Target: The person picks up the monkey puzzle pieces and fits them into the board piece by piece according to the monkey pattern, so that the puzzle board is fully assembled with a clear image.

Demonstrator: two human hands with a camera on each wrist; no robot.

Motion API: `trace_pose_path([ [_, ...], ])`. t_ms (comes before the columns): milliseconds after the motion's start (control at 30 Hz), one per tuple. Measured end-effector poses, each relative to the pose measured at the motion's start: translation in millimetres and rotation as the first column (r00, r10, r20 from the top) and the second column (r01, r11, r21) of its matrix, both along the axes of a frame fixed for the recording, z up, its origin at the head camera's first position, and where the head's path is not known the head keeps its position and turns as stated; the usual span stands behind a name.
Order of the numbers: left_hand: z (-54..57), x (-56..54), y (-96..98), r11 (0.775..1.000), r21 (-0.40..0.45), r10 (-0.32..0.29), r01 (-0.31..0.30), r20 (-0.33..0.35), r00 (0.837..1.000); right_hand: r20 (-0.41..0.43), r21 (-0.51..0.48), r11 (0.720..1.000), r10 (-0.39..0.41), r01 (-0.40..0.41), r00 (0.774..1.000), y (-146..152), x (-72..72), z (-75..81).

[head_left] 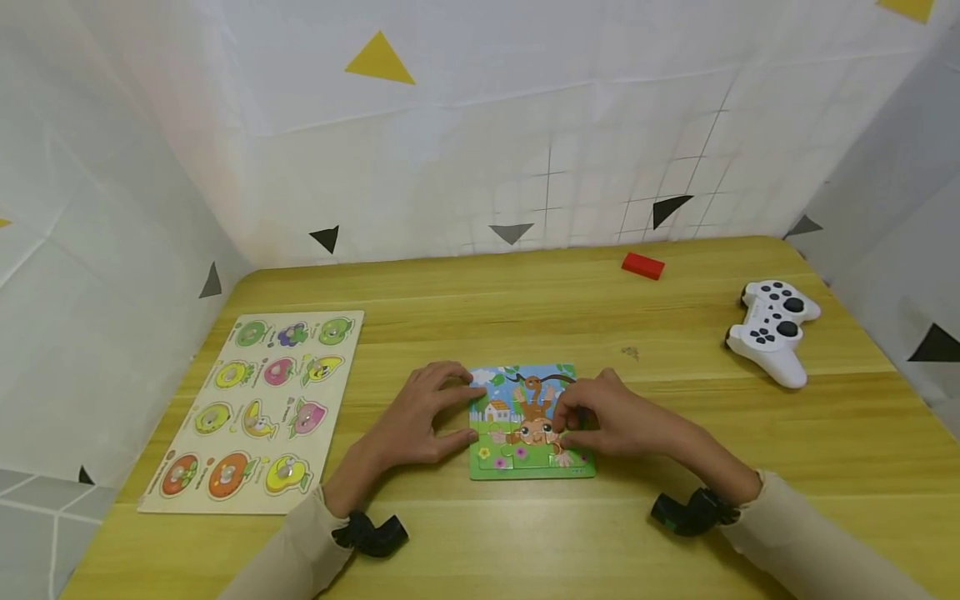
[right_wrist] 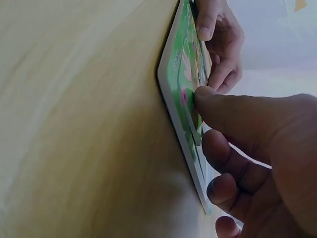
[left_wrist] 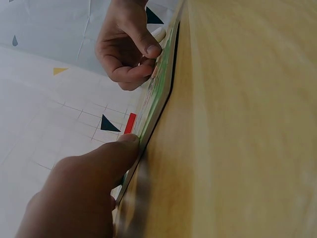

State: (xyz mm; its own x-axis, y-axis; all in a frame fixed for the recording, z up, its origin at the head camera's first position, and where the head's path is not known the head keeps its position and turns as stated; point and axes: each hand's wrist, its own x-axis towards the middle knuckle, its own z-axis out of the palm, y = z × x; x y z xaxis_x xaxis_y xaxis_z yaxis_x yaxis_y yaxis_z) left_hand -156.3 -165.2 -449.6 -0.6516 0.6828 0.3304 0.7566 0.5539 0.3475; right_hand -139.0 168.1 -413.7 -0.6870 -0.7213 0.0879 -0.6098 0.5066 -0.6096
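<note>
A small jigsaw puzzle (head_left: 491,473) with a cartoon monkey and a green border lies on the table in the head view. My left hand (head_left: 423,417) rests at its left edge, thumb and fingers spread apart, the thumb touching the rim in the left wrist view. Over the puzzle's right side, my right hand (head_left: 618,417) has its fingers curled in and pinches a puzzle piece (right_wrist: 196,135) between thumb and index finger. That piece sits slightly tilted over the board in the right wrist view, partly hidden by the thumb.
A wooden fruit puzzle board (head_left: 242,392) with several knobbed pieces lies at the left of the table. Toward the back right are a red block (head_left: 642,266) and a white game controller (head_left: 772,330). A patterned white cloth (head_left: 450,167) stands behind the wooden table (head_left: 480,533).
</note>
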Motion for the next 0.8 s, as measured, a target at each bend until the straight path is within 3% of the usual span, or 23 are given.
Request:
trace_pose_path([
  [500,-0.4,0.3,-0.8,1.0,0.003,-0.004,0.004,0.003,1.0,-0.056,0.035,0.999,-0.007,0.009,0.998,-4,0.2,3.8],
  [800,-1.4,-0.8,-0.3,1.0,0.018,-0.004,0.004,-0.007,1.0,-0.142,-0.073,0.987,0.128,-0.14,0.981,-27,-0.2,1.5],
])
